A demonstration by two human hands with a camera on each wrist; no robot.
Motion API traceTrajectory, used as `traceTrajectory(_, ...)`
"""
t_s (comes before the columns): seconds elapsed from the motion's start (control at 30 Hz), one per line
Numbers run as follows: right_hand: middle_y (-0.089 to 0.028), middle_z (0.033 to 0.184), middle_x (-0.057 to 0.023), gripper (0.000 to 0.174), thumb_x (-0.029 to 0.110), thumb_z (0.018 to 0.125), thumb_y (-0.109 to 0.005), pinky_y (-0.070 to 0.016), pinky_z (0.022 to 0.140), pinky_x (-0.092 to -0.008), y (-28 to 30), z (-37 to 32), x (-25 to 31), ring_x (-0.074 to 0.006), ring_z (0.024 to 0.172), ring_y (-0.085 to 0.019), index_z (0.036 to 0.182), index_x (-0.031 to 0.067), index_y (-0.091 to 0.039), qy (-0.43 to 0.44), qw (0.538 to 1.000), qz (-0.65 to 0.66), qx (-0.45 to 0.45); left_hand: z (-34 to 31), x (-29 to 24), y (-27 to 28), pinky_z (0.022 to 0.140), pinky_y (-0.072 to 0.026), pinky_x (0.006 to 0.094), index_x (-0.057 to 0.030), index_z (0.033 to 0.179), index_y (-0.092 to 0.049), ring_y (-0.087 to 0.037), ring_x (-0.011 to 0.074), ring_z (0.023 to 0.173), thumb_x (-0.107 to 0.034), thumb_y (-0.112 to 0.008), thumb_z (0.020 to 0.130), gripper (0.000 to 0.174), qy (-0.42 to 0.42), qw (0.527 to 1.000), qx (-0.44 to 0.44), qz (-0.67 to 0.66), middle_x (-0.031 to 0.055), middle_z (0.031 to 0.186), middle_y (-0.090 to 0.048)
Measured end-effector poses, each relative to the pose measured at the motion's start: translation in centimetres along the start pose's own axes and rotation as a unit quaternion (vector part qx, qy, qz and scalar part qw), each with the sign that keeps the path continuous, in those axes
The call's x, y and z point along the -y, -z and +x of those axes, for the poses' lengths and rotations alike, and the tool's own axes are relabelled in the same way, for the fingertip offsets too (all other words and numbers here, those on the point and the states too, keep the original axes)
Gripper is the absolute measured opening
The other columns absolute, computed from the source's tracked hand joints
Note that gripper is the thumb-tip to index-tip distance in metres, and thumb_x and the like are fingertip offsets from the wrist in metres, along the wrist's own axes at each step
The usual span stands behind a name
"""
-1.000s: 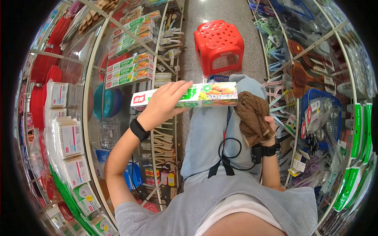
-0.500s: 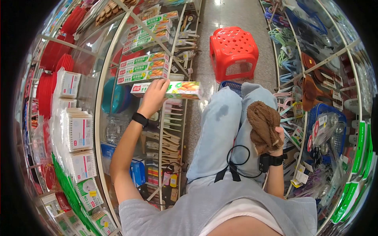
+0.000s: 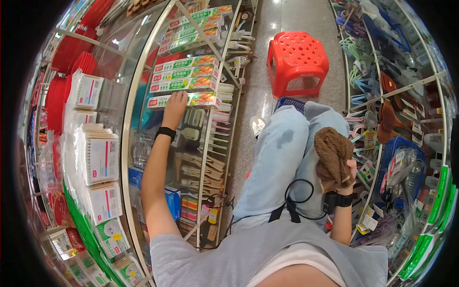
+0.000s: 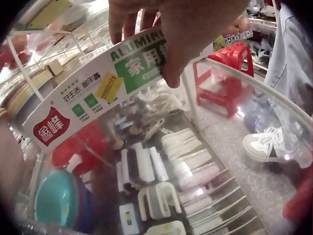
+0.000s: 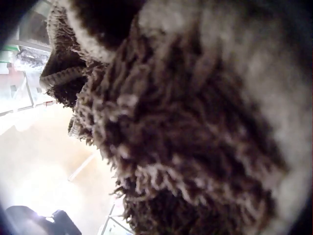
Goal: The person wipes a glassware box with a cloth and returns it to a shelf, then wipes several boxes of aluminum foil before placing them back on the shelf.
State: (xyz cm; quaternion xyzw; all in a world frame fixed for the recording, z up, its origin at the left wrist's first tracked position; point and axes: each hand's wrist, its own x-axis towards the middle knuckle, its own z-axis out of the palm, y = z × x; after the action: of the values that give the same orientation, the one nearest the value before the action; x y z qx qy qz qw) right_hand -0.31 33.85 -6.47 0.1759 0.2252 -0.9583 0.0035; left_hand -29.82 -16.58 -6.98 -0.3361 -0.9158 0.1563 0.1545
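My left hand (image 3: 175, 111) holds a long white and green aluminium foil box (image 3: 203, 99) at the left shelf. In the left wrist view the thumb presses the printed face of the foil box (image 4: 78, 105), and the other fingers go over its top edge. The box lies in line with a row of similar foil boxes (image 3: 184, 71), at the near end of the row. Over the right thigh, my right hand (image 3: 352, 172) grips a bunched brown cloth (image 3: 333, 155). Shaggy pile of the cloth (image 5: 161, 132) fills most of the right wrist view, hiding the fingers.
A red plastic stool (image 3: 299, 62) stands ahead in the aisle, with a blue basket (image 3: 291, 104) near the knees. Glass-panelled shelving with a metal rail (image 3: 135, 95) runs along the left. Hangers (image 3: 363, 93) and wooden spatulas (image 3: 394, 117) crowd the right shelves.
The left hand has carried the foil box from above the lap leftward to the shelf, beside the other boxes. The right hand keeps hold of the brown cloth over the thigh.
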Motion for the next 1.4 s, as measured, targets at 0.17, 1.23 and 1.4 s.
traceTrajectory(0.17,-0.049,0.127,-0.0231,0.061,0.019,0.076,-0.054,-0.0471,0.093,-0.0426,1.5,0.1,0.0,-0.0343,0.110,-0.055,0.129,-0.0081,-0.039,-0.008,1.000,0.003,-0.013,-1.0,2.0,-2.6,0.084,-0.0463,0.0332,-0.0022,0.115,-0.049,-0.050,0.0266,0.101,-0.004,-0.056,0.076,0.040,0.015,0.998,0.026,0.055,0.0098,0.108,-0.050)
traceTrajectory(1.23,-0.049,0.127,-0.0232,0.063,0.018,0.073,-0.053,-0.0475,0.092,-0.0443,0.9,0.3,0.0,-0.0345,0.109,-0.055,0.129,-0.0073,-0.039,-0.016,0.999,0.007,-0.032,0.1,3.4,-5.9,0.080,-0.0475,0.0315,-0.0023,0.113,-0.048,-0.052,0.0240,0.101,-0.006,-0.053,0.080,0.034,0.006,0.996,0.026,0.088,0.0095,0.110,-0.050)
traceTrajectory(1.4,-0.051,0.126,-0.0226,0.061,0.018,0.073,-0.053,-0.0485,0.090,-0.0439,1.5,0.3,0.2,-0.0340,0.107,-0.056,0.127,-0.0077,-0.041,-0.013,0.999,-0.008,-0.044,-0.2,3.6,-6.3,0.079,-0.0477,0.0315,-0.0029,0.113,-0.048,-0.053,0.0236,0.100,-0.006,-0.054,0.080,0.033,0.008,0.996,0.013,0.086,0.0095,0.111,-0.050)
